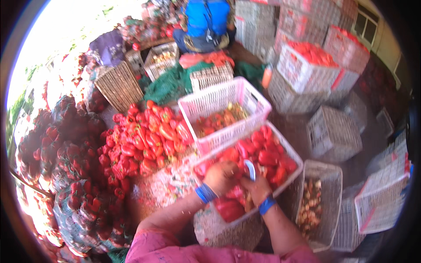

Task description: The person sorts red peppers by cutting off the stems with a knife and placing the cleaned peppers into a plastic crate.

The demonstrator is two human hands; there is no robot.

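My left hand (220,177) is closed above a crate of red peppers (268,157), fingers curled; what it grips is hidden. Close beside it, my right hand (256,189) is closed on a curved knife (250,169), whose pale, shiny blade curves up between the two hands. Both wrists wear blue bands. The white crate (299,153) beneath my hands is filled with glossy red bell peppers. Just beyond it, a second white crate (223,95) holds a shallow layer of red and yellowish pepper pieces.
Loose red peppers (144,136) are heaped on the floor at left, beside stuffed net sacks (83,206). A crate of pale cores (309,208) stands at right. Stacked crates (302,72) rise at the far right. Another person in blue (207,19) sits at the back.
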